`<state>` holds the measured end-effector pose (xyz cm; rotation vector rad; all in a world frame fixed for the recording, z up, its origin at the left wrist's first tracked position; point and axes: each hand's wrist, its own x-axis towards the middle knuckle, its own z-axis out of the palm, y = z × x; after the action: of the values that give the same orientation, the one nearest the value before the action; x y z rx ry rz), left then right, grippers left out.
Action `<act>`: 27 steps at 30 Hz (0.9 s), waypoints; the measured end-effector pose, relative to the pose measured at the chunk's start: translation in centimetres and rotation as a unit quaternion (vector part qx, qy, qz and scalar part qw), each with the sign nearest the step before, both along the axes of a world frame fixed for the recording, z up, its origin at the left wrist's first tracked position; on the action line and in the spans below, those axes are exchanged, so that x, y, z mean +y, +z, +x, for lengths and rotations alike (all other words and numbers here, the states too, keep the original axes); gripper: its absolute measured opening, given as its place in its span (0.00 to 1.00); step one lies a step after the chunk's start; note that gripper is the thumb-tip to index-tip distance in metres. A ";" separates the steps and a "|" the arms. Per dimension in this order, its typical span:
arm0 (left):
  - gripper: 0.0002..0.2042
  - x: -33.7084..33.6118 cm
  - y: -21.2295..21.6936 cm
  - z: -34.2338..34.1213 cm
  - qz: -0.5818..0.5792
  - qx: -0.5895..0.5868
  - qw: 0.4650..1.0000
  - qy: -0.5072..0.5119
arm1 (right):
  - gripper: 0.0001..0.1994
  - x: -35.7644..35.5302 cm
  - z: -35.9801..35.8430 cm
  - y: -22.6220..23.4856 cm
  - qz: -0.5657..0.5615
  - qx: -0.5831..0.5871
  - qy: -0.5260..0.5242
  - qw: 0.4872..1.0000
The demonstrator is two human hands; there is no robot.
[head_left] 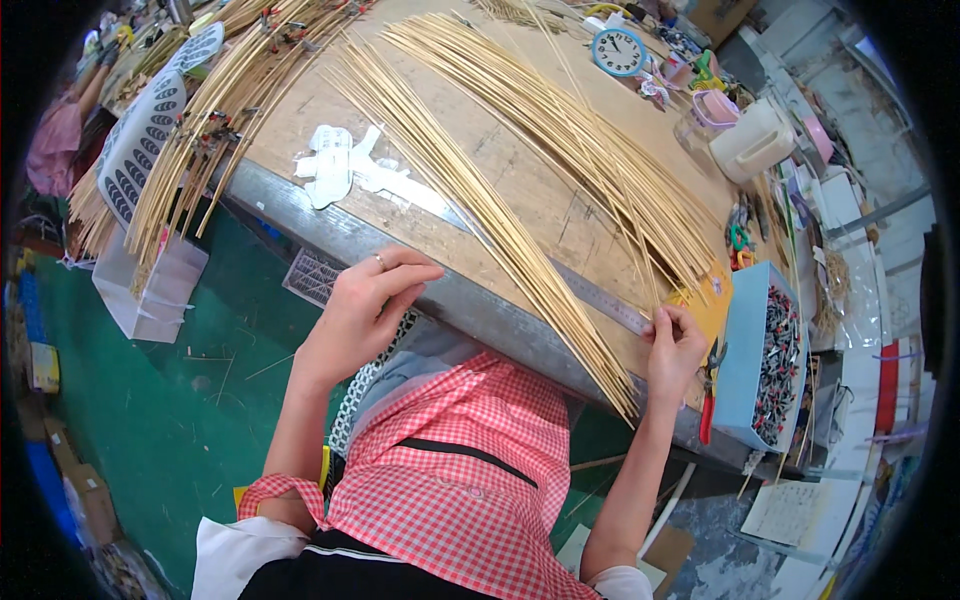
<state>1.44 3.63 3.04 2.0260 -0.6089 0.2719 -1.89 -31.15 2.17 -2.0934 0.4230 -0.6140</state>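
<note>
My right hand is closed at the near right of the table, thumb and forefinger pinched on the end of a thin bamboo stick. That stick slants away over a large bundle of bamboo sticks. A metal ruler lies flat beside these fingers, partly covered by a second bundle of sticks that reaches over the table's front edge. My left hand is held near that edge, empty, its fingers stretched out and slightly bent. A ring is on one of its fingers.
Red-handled pliers and a light-blue box full of small clips are at the right. Farther back stand a white jug and a round blue clock. Clipped stick bundles hang over the left edge, near white tape pieces.
</note>
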 end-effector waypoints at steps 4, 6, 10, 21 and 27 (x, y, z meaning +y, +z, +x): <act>0.12 -0.3 -0.1 0.0 0.006 -0.002 1.000 -0.006 | 0.05 -0.7 0.3 -0.5 -0.173 -0.057 -0.017 0.983; 0.13 -0.4 -0.1 0.0 0.008 -0.003 1.000 -0.007 | 0.05 -0.1 -0.1 0.2 -0.139 -0.051 -0.001 0.989; 0.12 -0.8 -0.4 -0.2 -0.030 0.023 0.999 -0.018 | 0.03 3.0 -1.6 2.2 0.128 0.013 0.079 0.989; 0.15 -0.2 -0.4 -0.6 -0.424 0.248 0.871 -0.022 | 0.02 12.7 -6.2 0.6 0.373 0.113 0.293 0.873; 0.12 0.1 -1.0 -0.5 -0.431 0.280 0.857 0.007 | 0.03 13.2 -6.7 0.0 0.391 0.114 0.273 0.871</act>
<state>0.98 3.68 2.02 1.1358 -0.0520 -0.0555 -8.59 -17.94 2.15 -1.3843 0.1421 0.1491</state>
